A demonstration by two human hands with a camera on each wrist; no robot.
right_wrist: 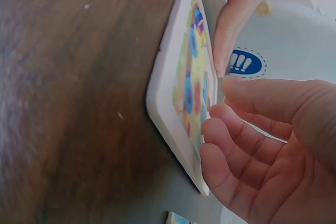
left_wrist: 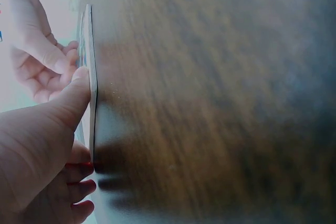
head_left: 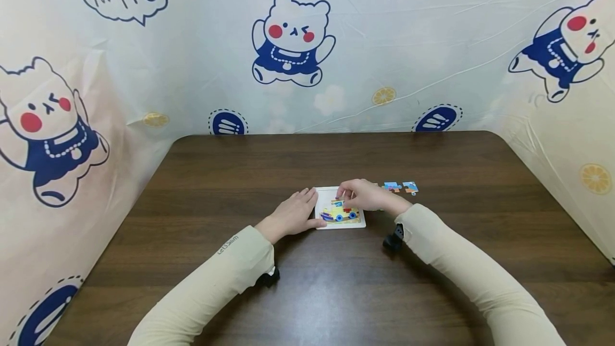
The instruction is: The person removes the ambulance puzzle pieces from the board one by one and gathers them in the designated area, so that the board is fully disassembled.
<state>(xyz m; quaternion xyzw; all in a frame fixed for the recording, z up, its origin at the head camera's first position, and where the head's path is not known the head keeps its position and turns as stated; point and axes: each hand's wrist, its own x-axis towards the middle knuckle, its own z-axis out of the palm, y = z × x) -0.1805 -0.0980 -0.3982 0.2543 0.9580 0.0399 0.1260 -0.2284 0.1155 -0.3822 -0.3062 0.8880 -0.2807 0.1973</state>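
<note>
A dark wooden desk (head_left: pixel 240 175) stands walled round its edges by a bear-printed sheet (head_left: pixel 384 41), perhaps plastic.

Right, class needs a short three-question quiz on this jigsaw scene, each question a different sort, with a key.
1. True or false: the left hand rests against the left edge of the white puzzle tray.
2. Which surface does the tray lie on? A) the dark wooden table B) a blue cloth C) a metal shelf
3. Fill in: the loose puzzle pieces lie on the table to the ____ of the right hand.

Key: 1 true; 2 A; 3 right.
</note>
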